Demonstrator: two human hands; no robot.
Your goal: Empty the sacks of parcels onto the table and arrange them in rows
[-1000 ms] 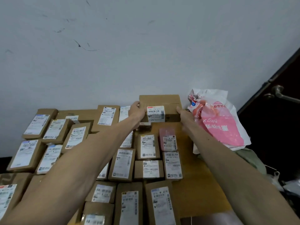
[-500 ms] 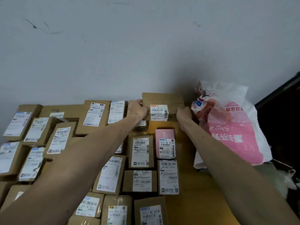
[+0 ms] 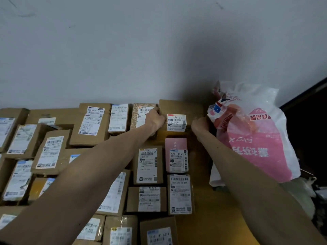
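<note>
Brown cardboard, stiff-sided: the box (image 3: 180, 119) sits at the back of the table (image 3: 215, 216) against the wall (image 3: 159, 50), at the right end of the rear row. The left hand (image 3: 155, 119) presses its left side, the right hand (image 3: 200, 123) its right, both closed onto it. It looks light and rigid, so gripping the two opposite sides should suit. Its far face is hidden, and label text is too small to read. A pink-and-white sack (image 3: 256, 138) stands just beside it, its contents unseen.

parcels (image 3: 147, 165) lie in rows on the table (image 3: 212, 218), sack (image 3: 254, 138) at their right, against the wall (image 3: 141, 50).
</note>
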